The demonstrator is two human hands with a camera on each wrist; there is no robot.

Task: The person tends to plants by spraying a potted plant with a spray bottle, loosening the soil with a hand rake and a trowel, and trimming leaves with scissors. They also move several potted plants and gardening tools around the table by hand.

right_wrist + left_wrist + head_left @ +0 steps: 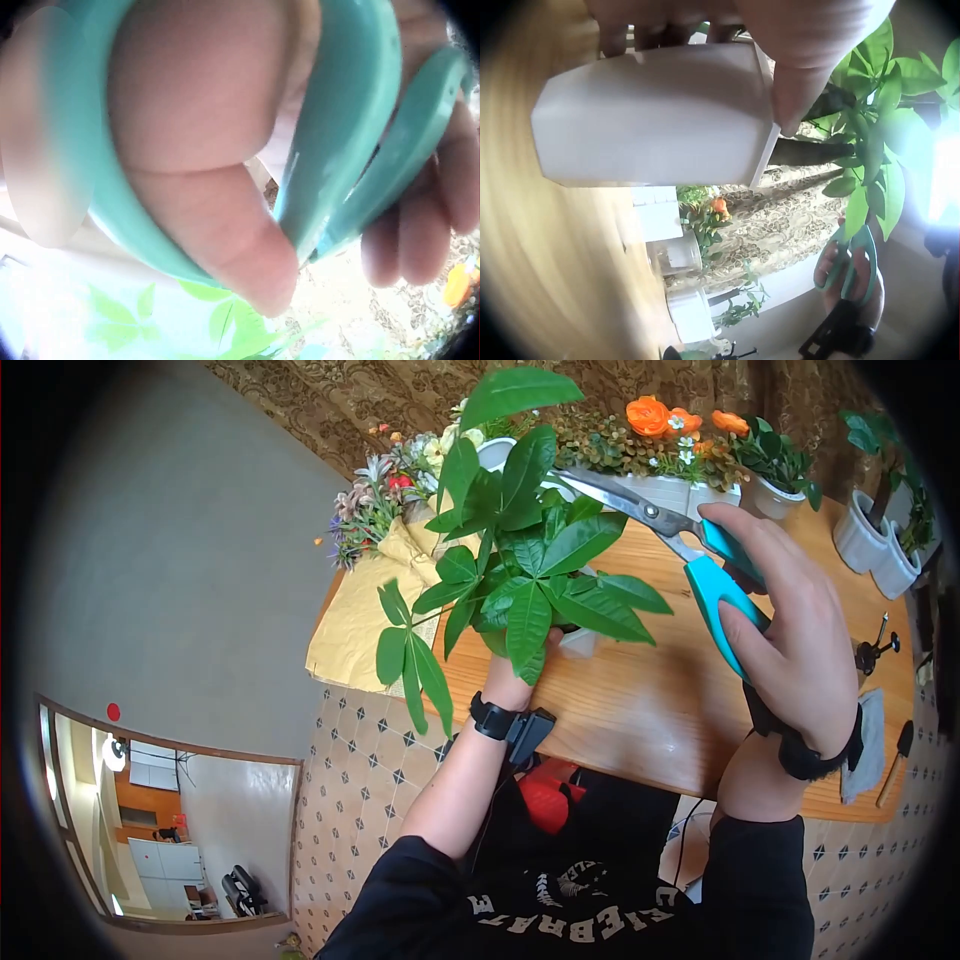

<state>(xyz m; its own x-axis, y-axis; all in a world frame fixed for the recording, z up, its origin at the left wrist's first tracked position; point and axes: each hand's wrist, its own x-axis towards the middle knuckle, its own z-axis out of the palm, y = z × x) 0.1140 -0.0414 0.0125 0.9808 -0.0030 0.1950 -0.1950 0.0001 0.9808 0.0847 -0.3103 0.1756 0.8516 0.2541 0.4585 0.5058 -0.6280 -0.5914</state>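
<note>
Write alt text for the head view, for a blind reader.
A person's right hand holds teal-handled scissors beside a leafy plant; the left hand, partly hidden, grips its white pot. Flowers stand behind on a wooden table.

Left forearm (452,790) reaching forward, left hand (802,37) gripping, right hand (800,620) raised — its fingers (424,240) curled

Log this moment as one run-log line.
left hand: grips white pot | right hand: holds teal-handled scissors | blades: near green leaves | orange flowers: behind
</note>
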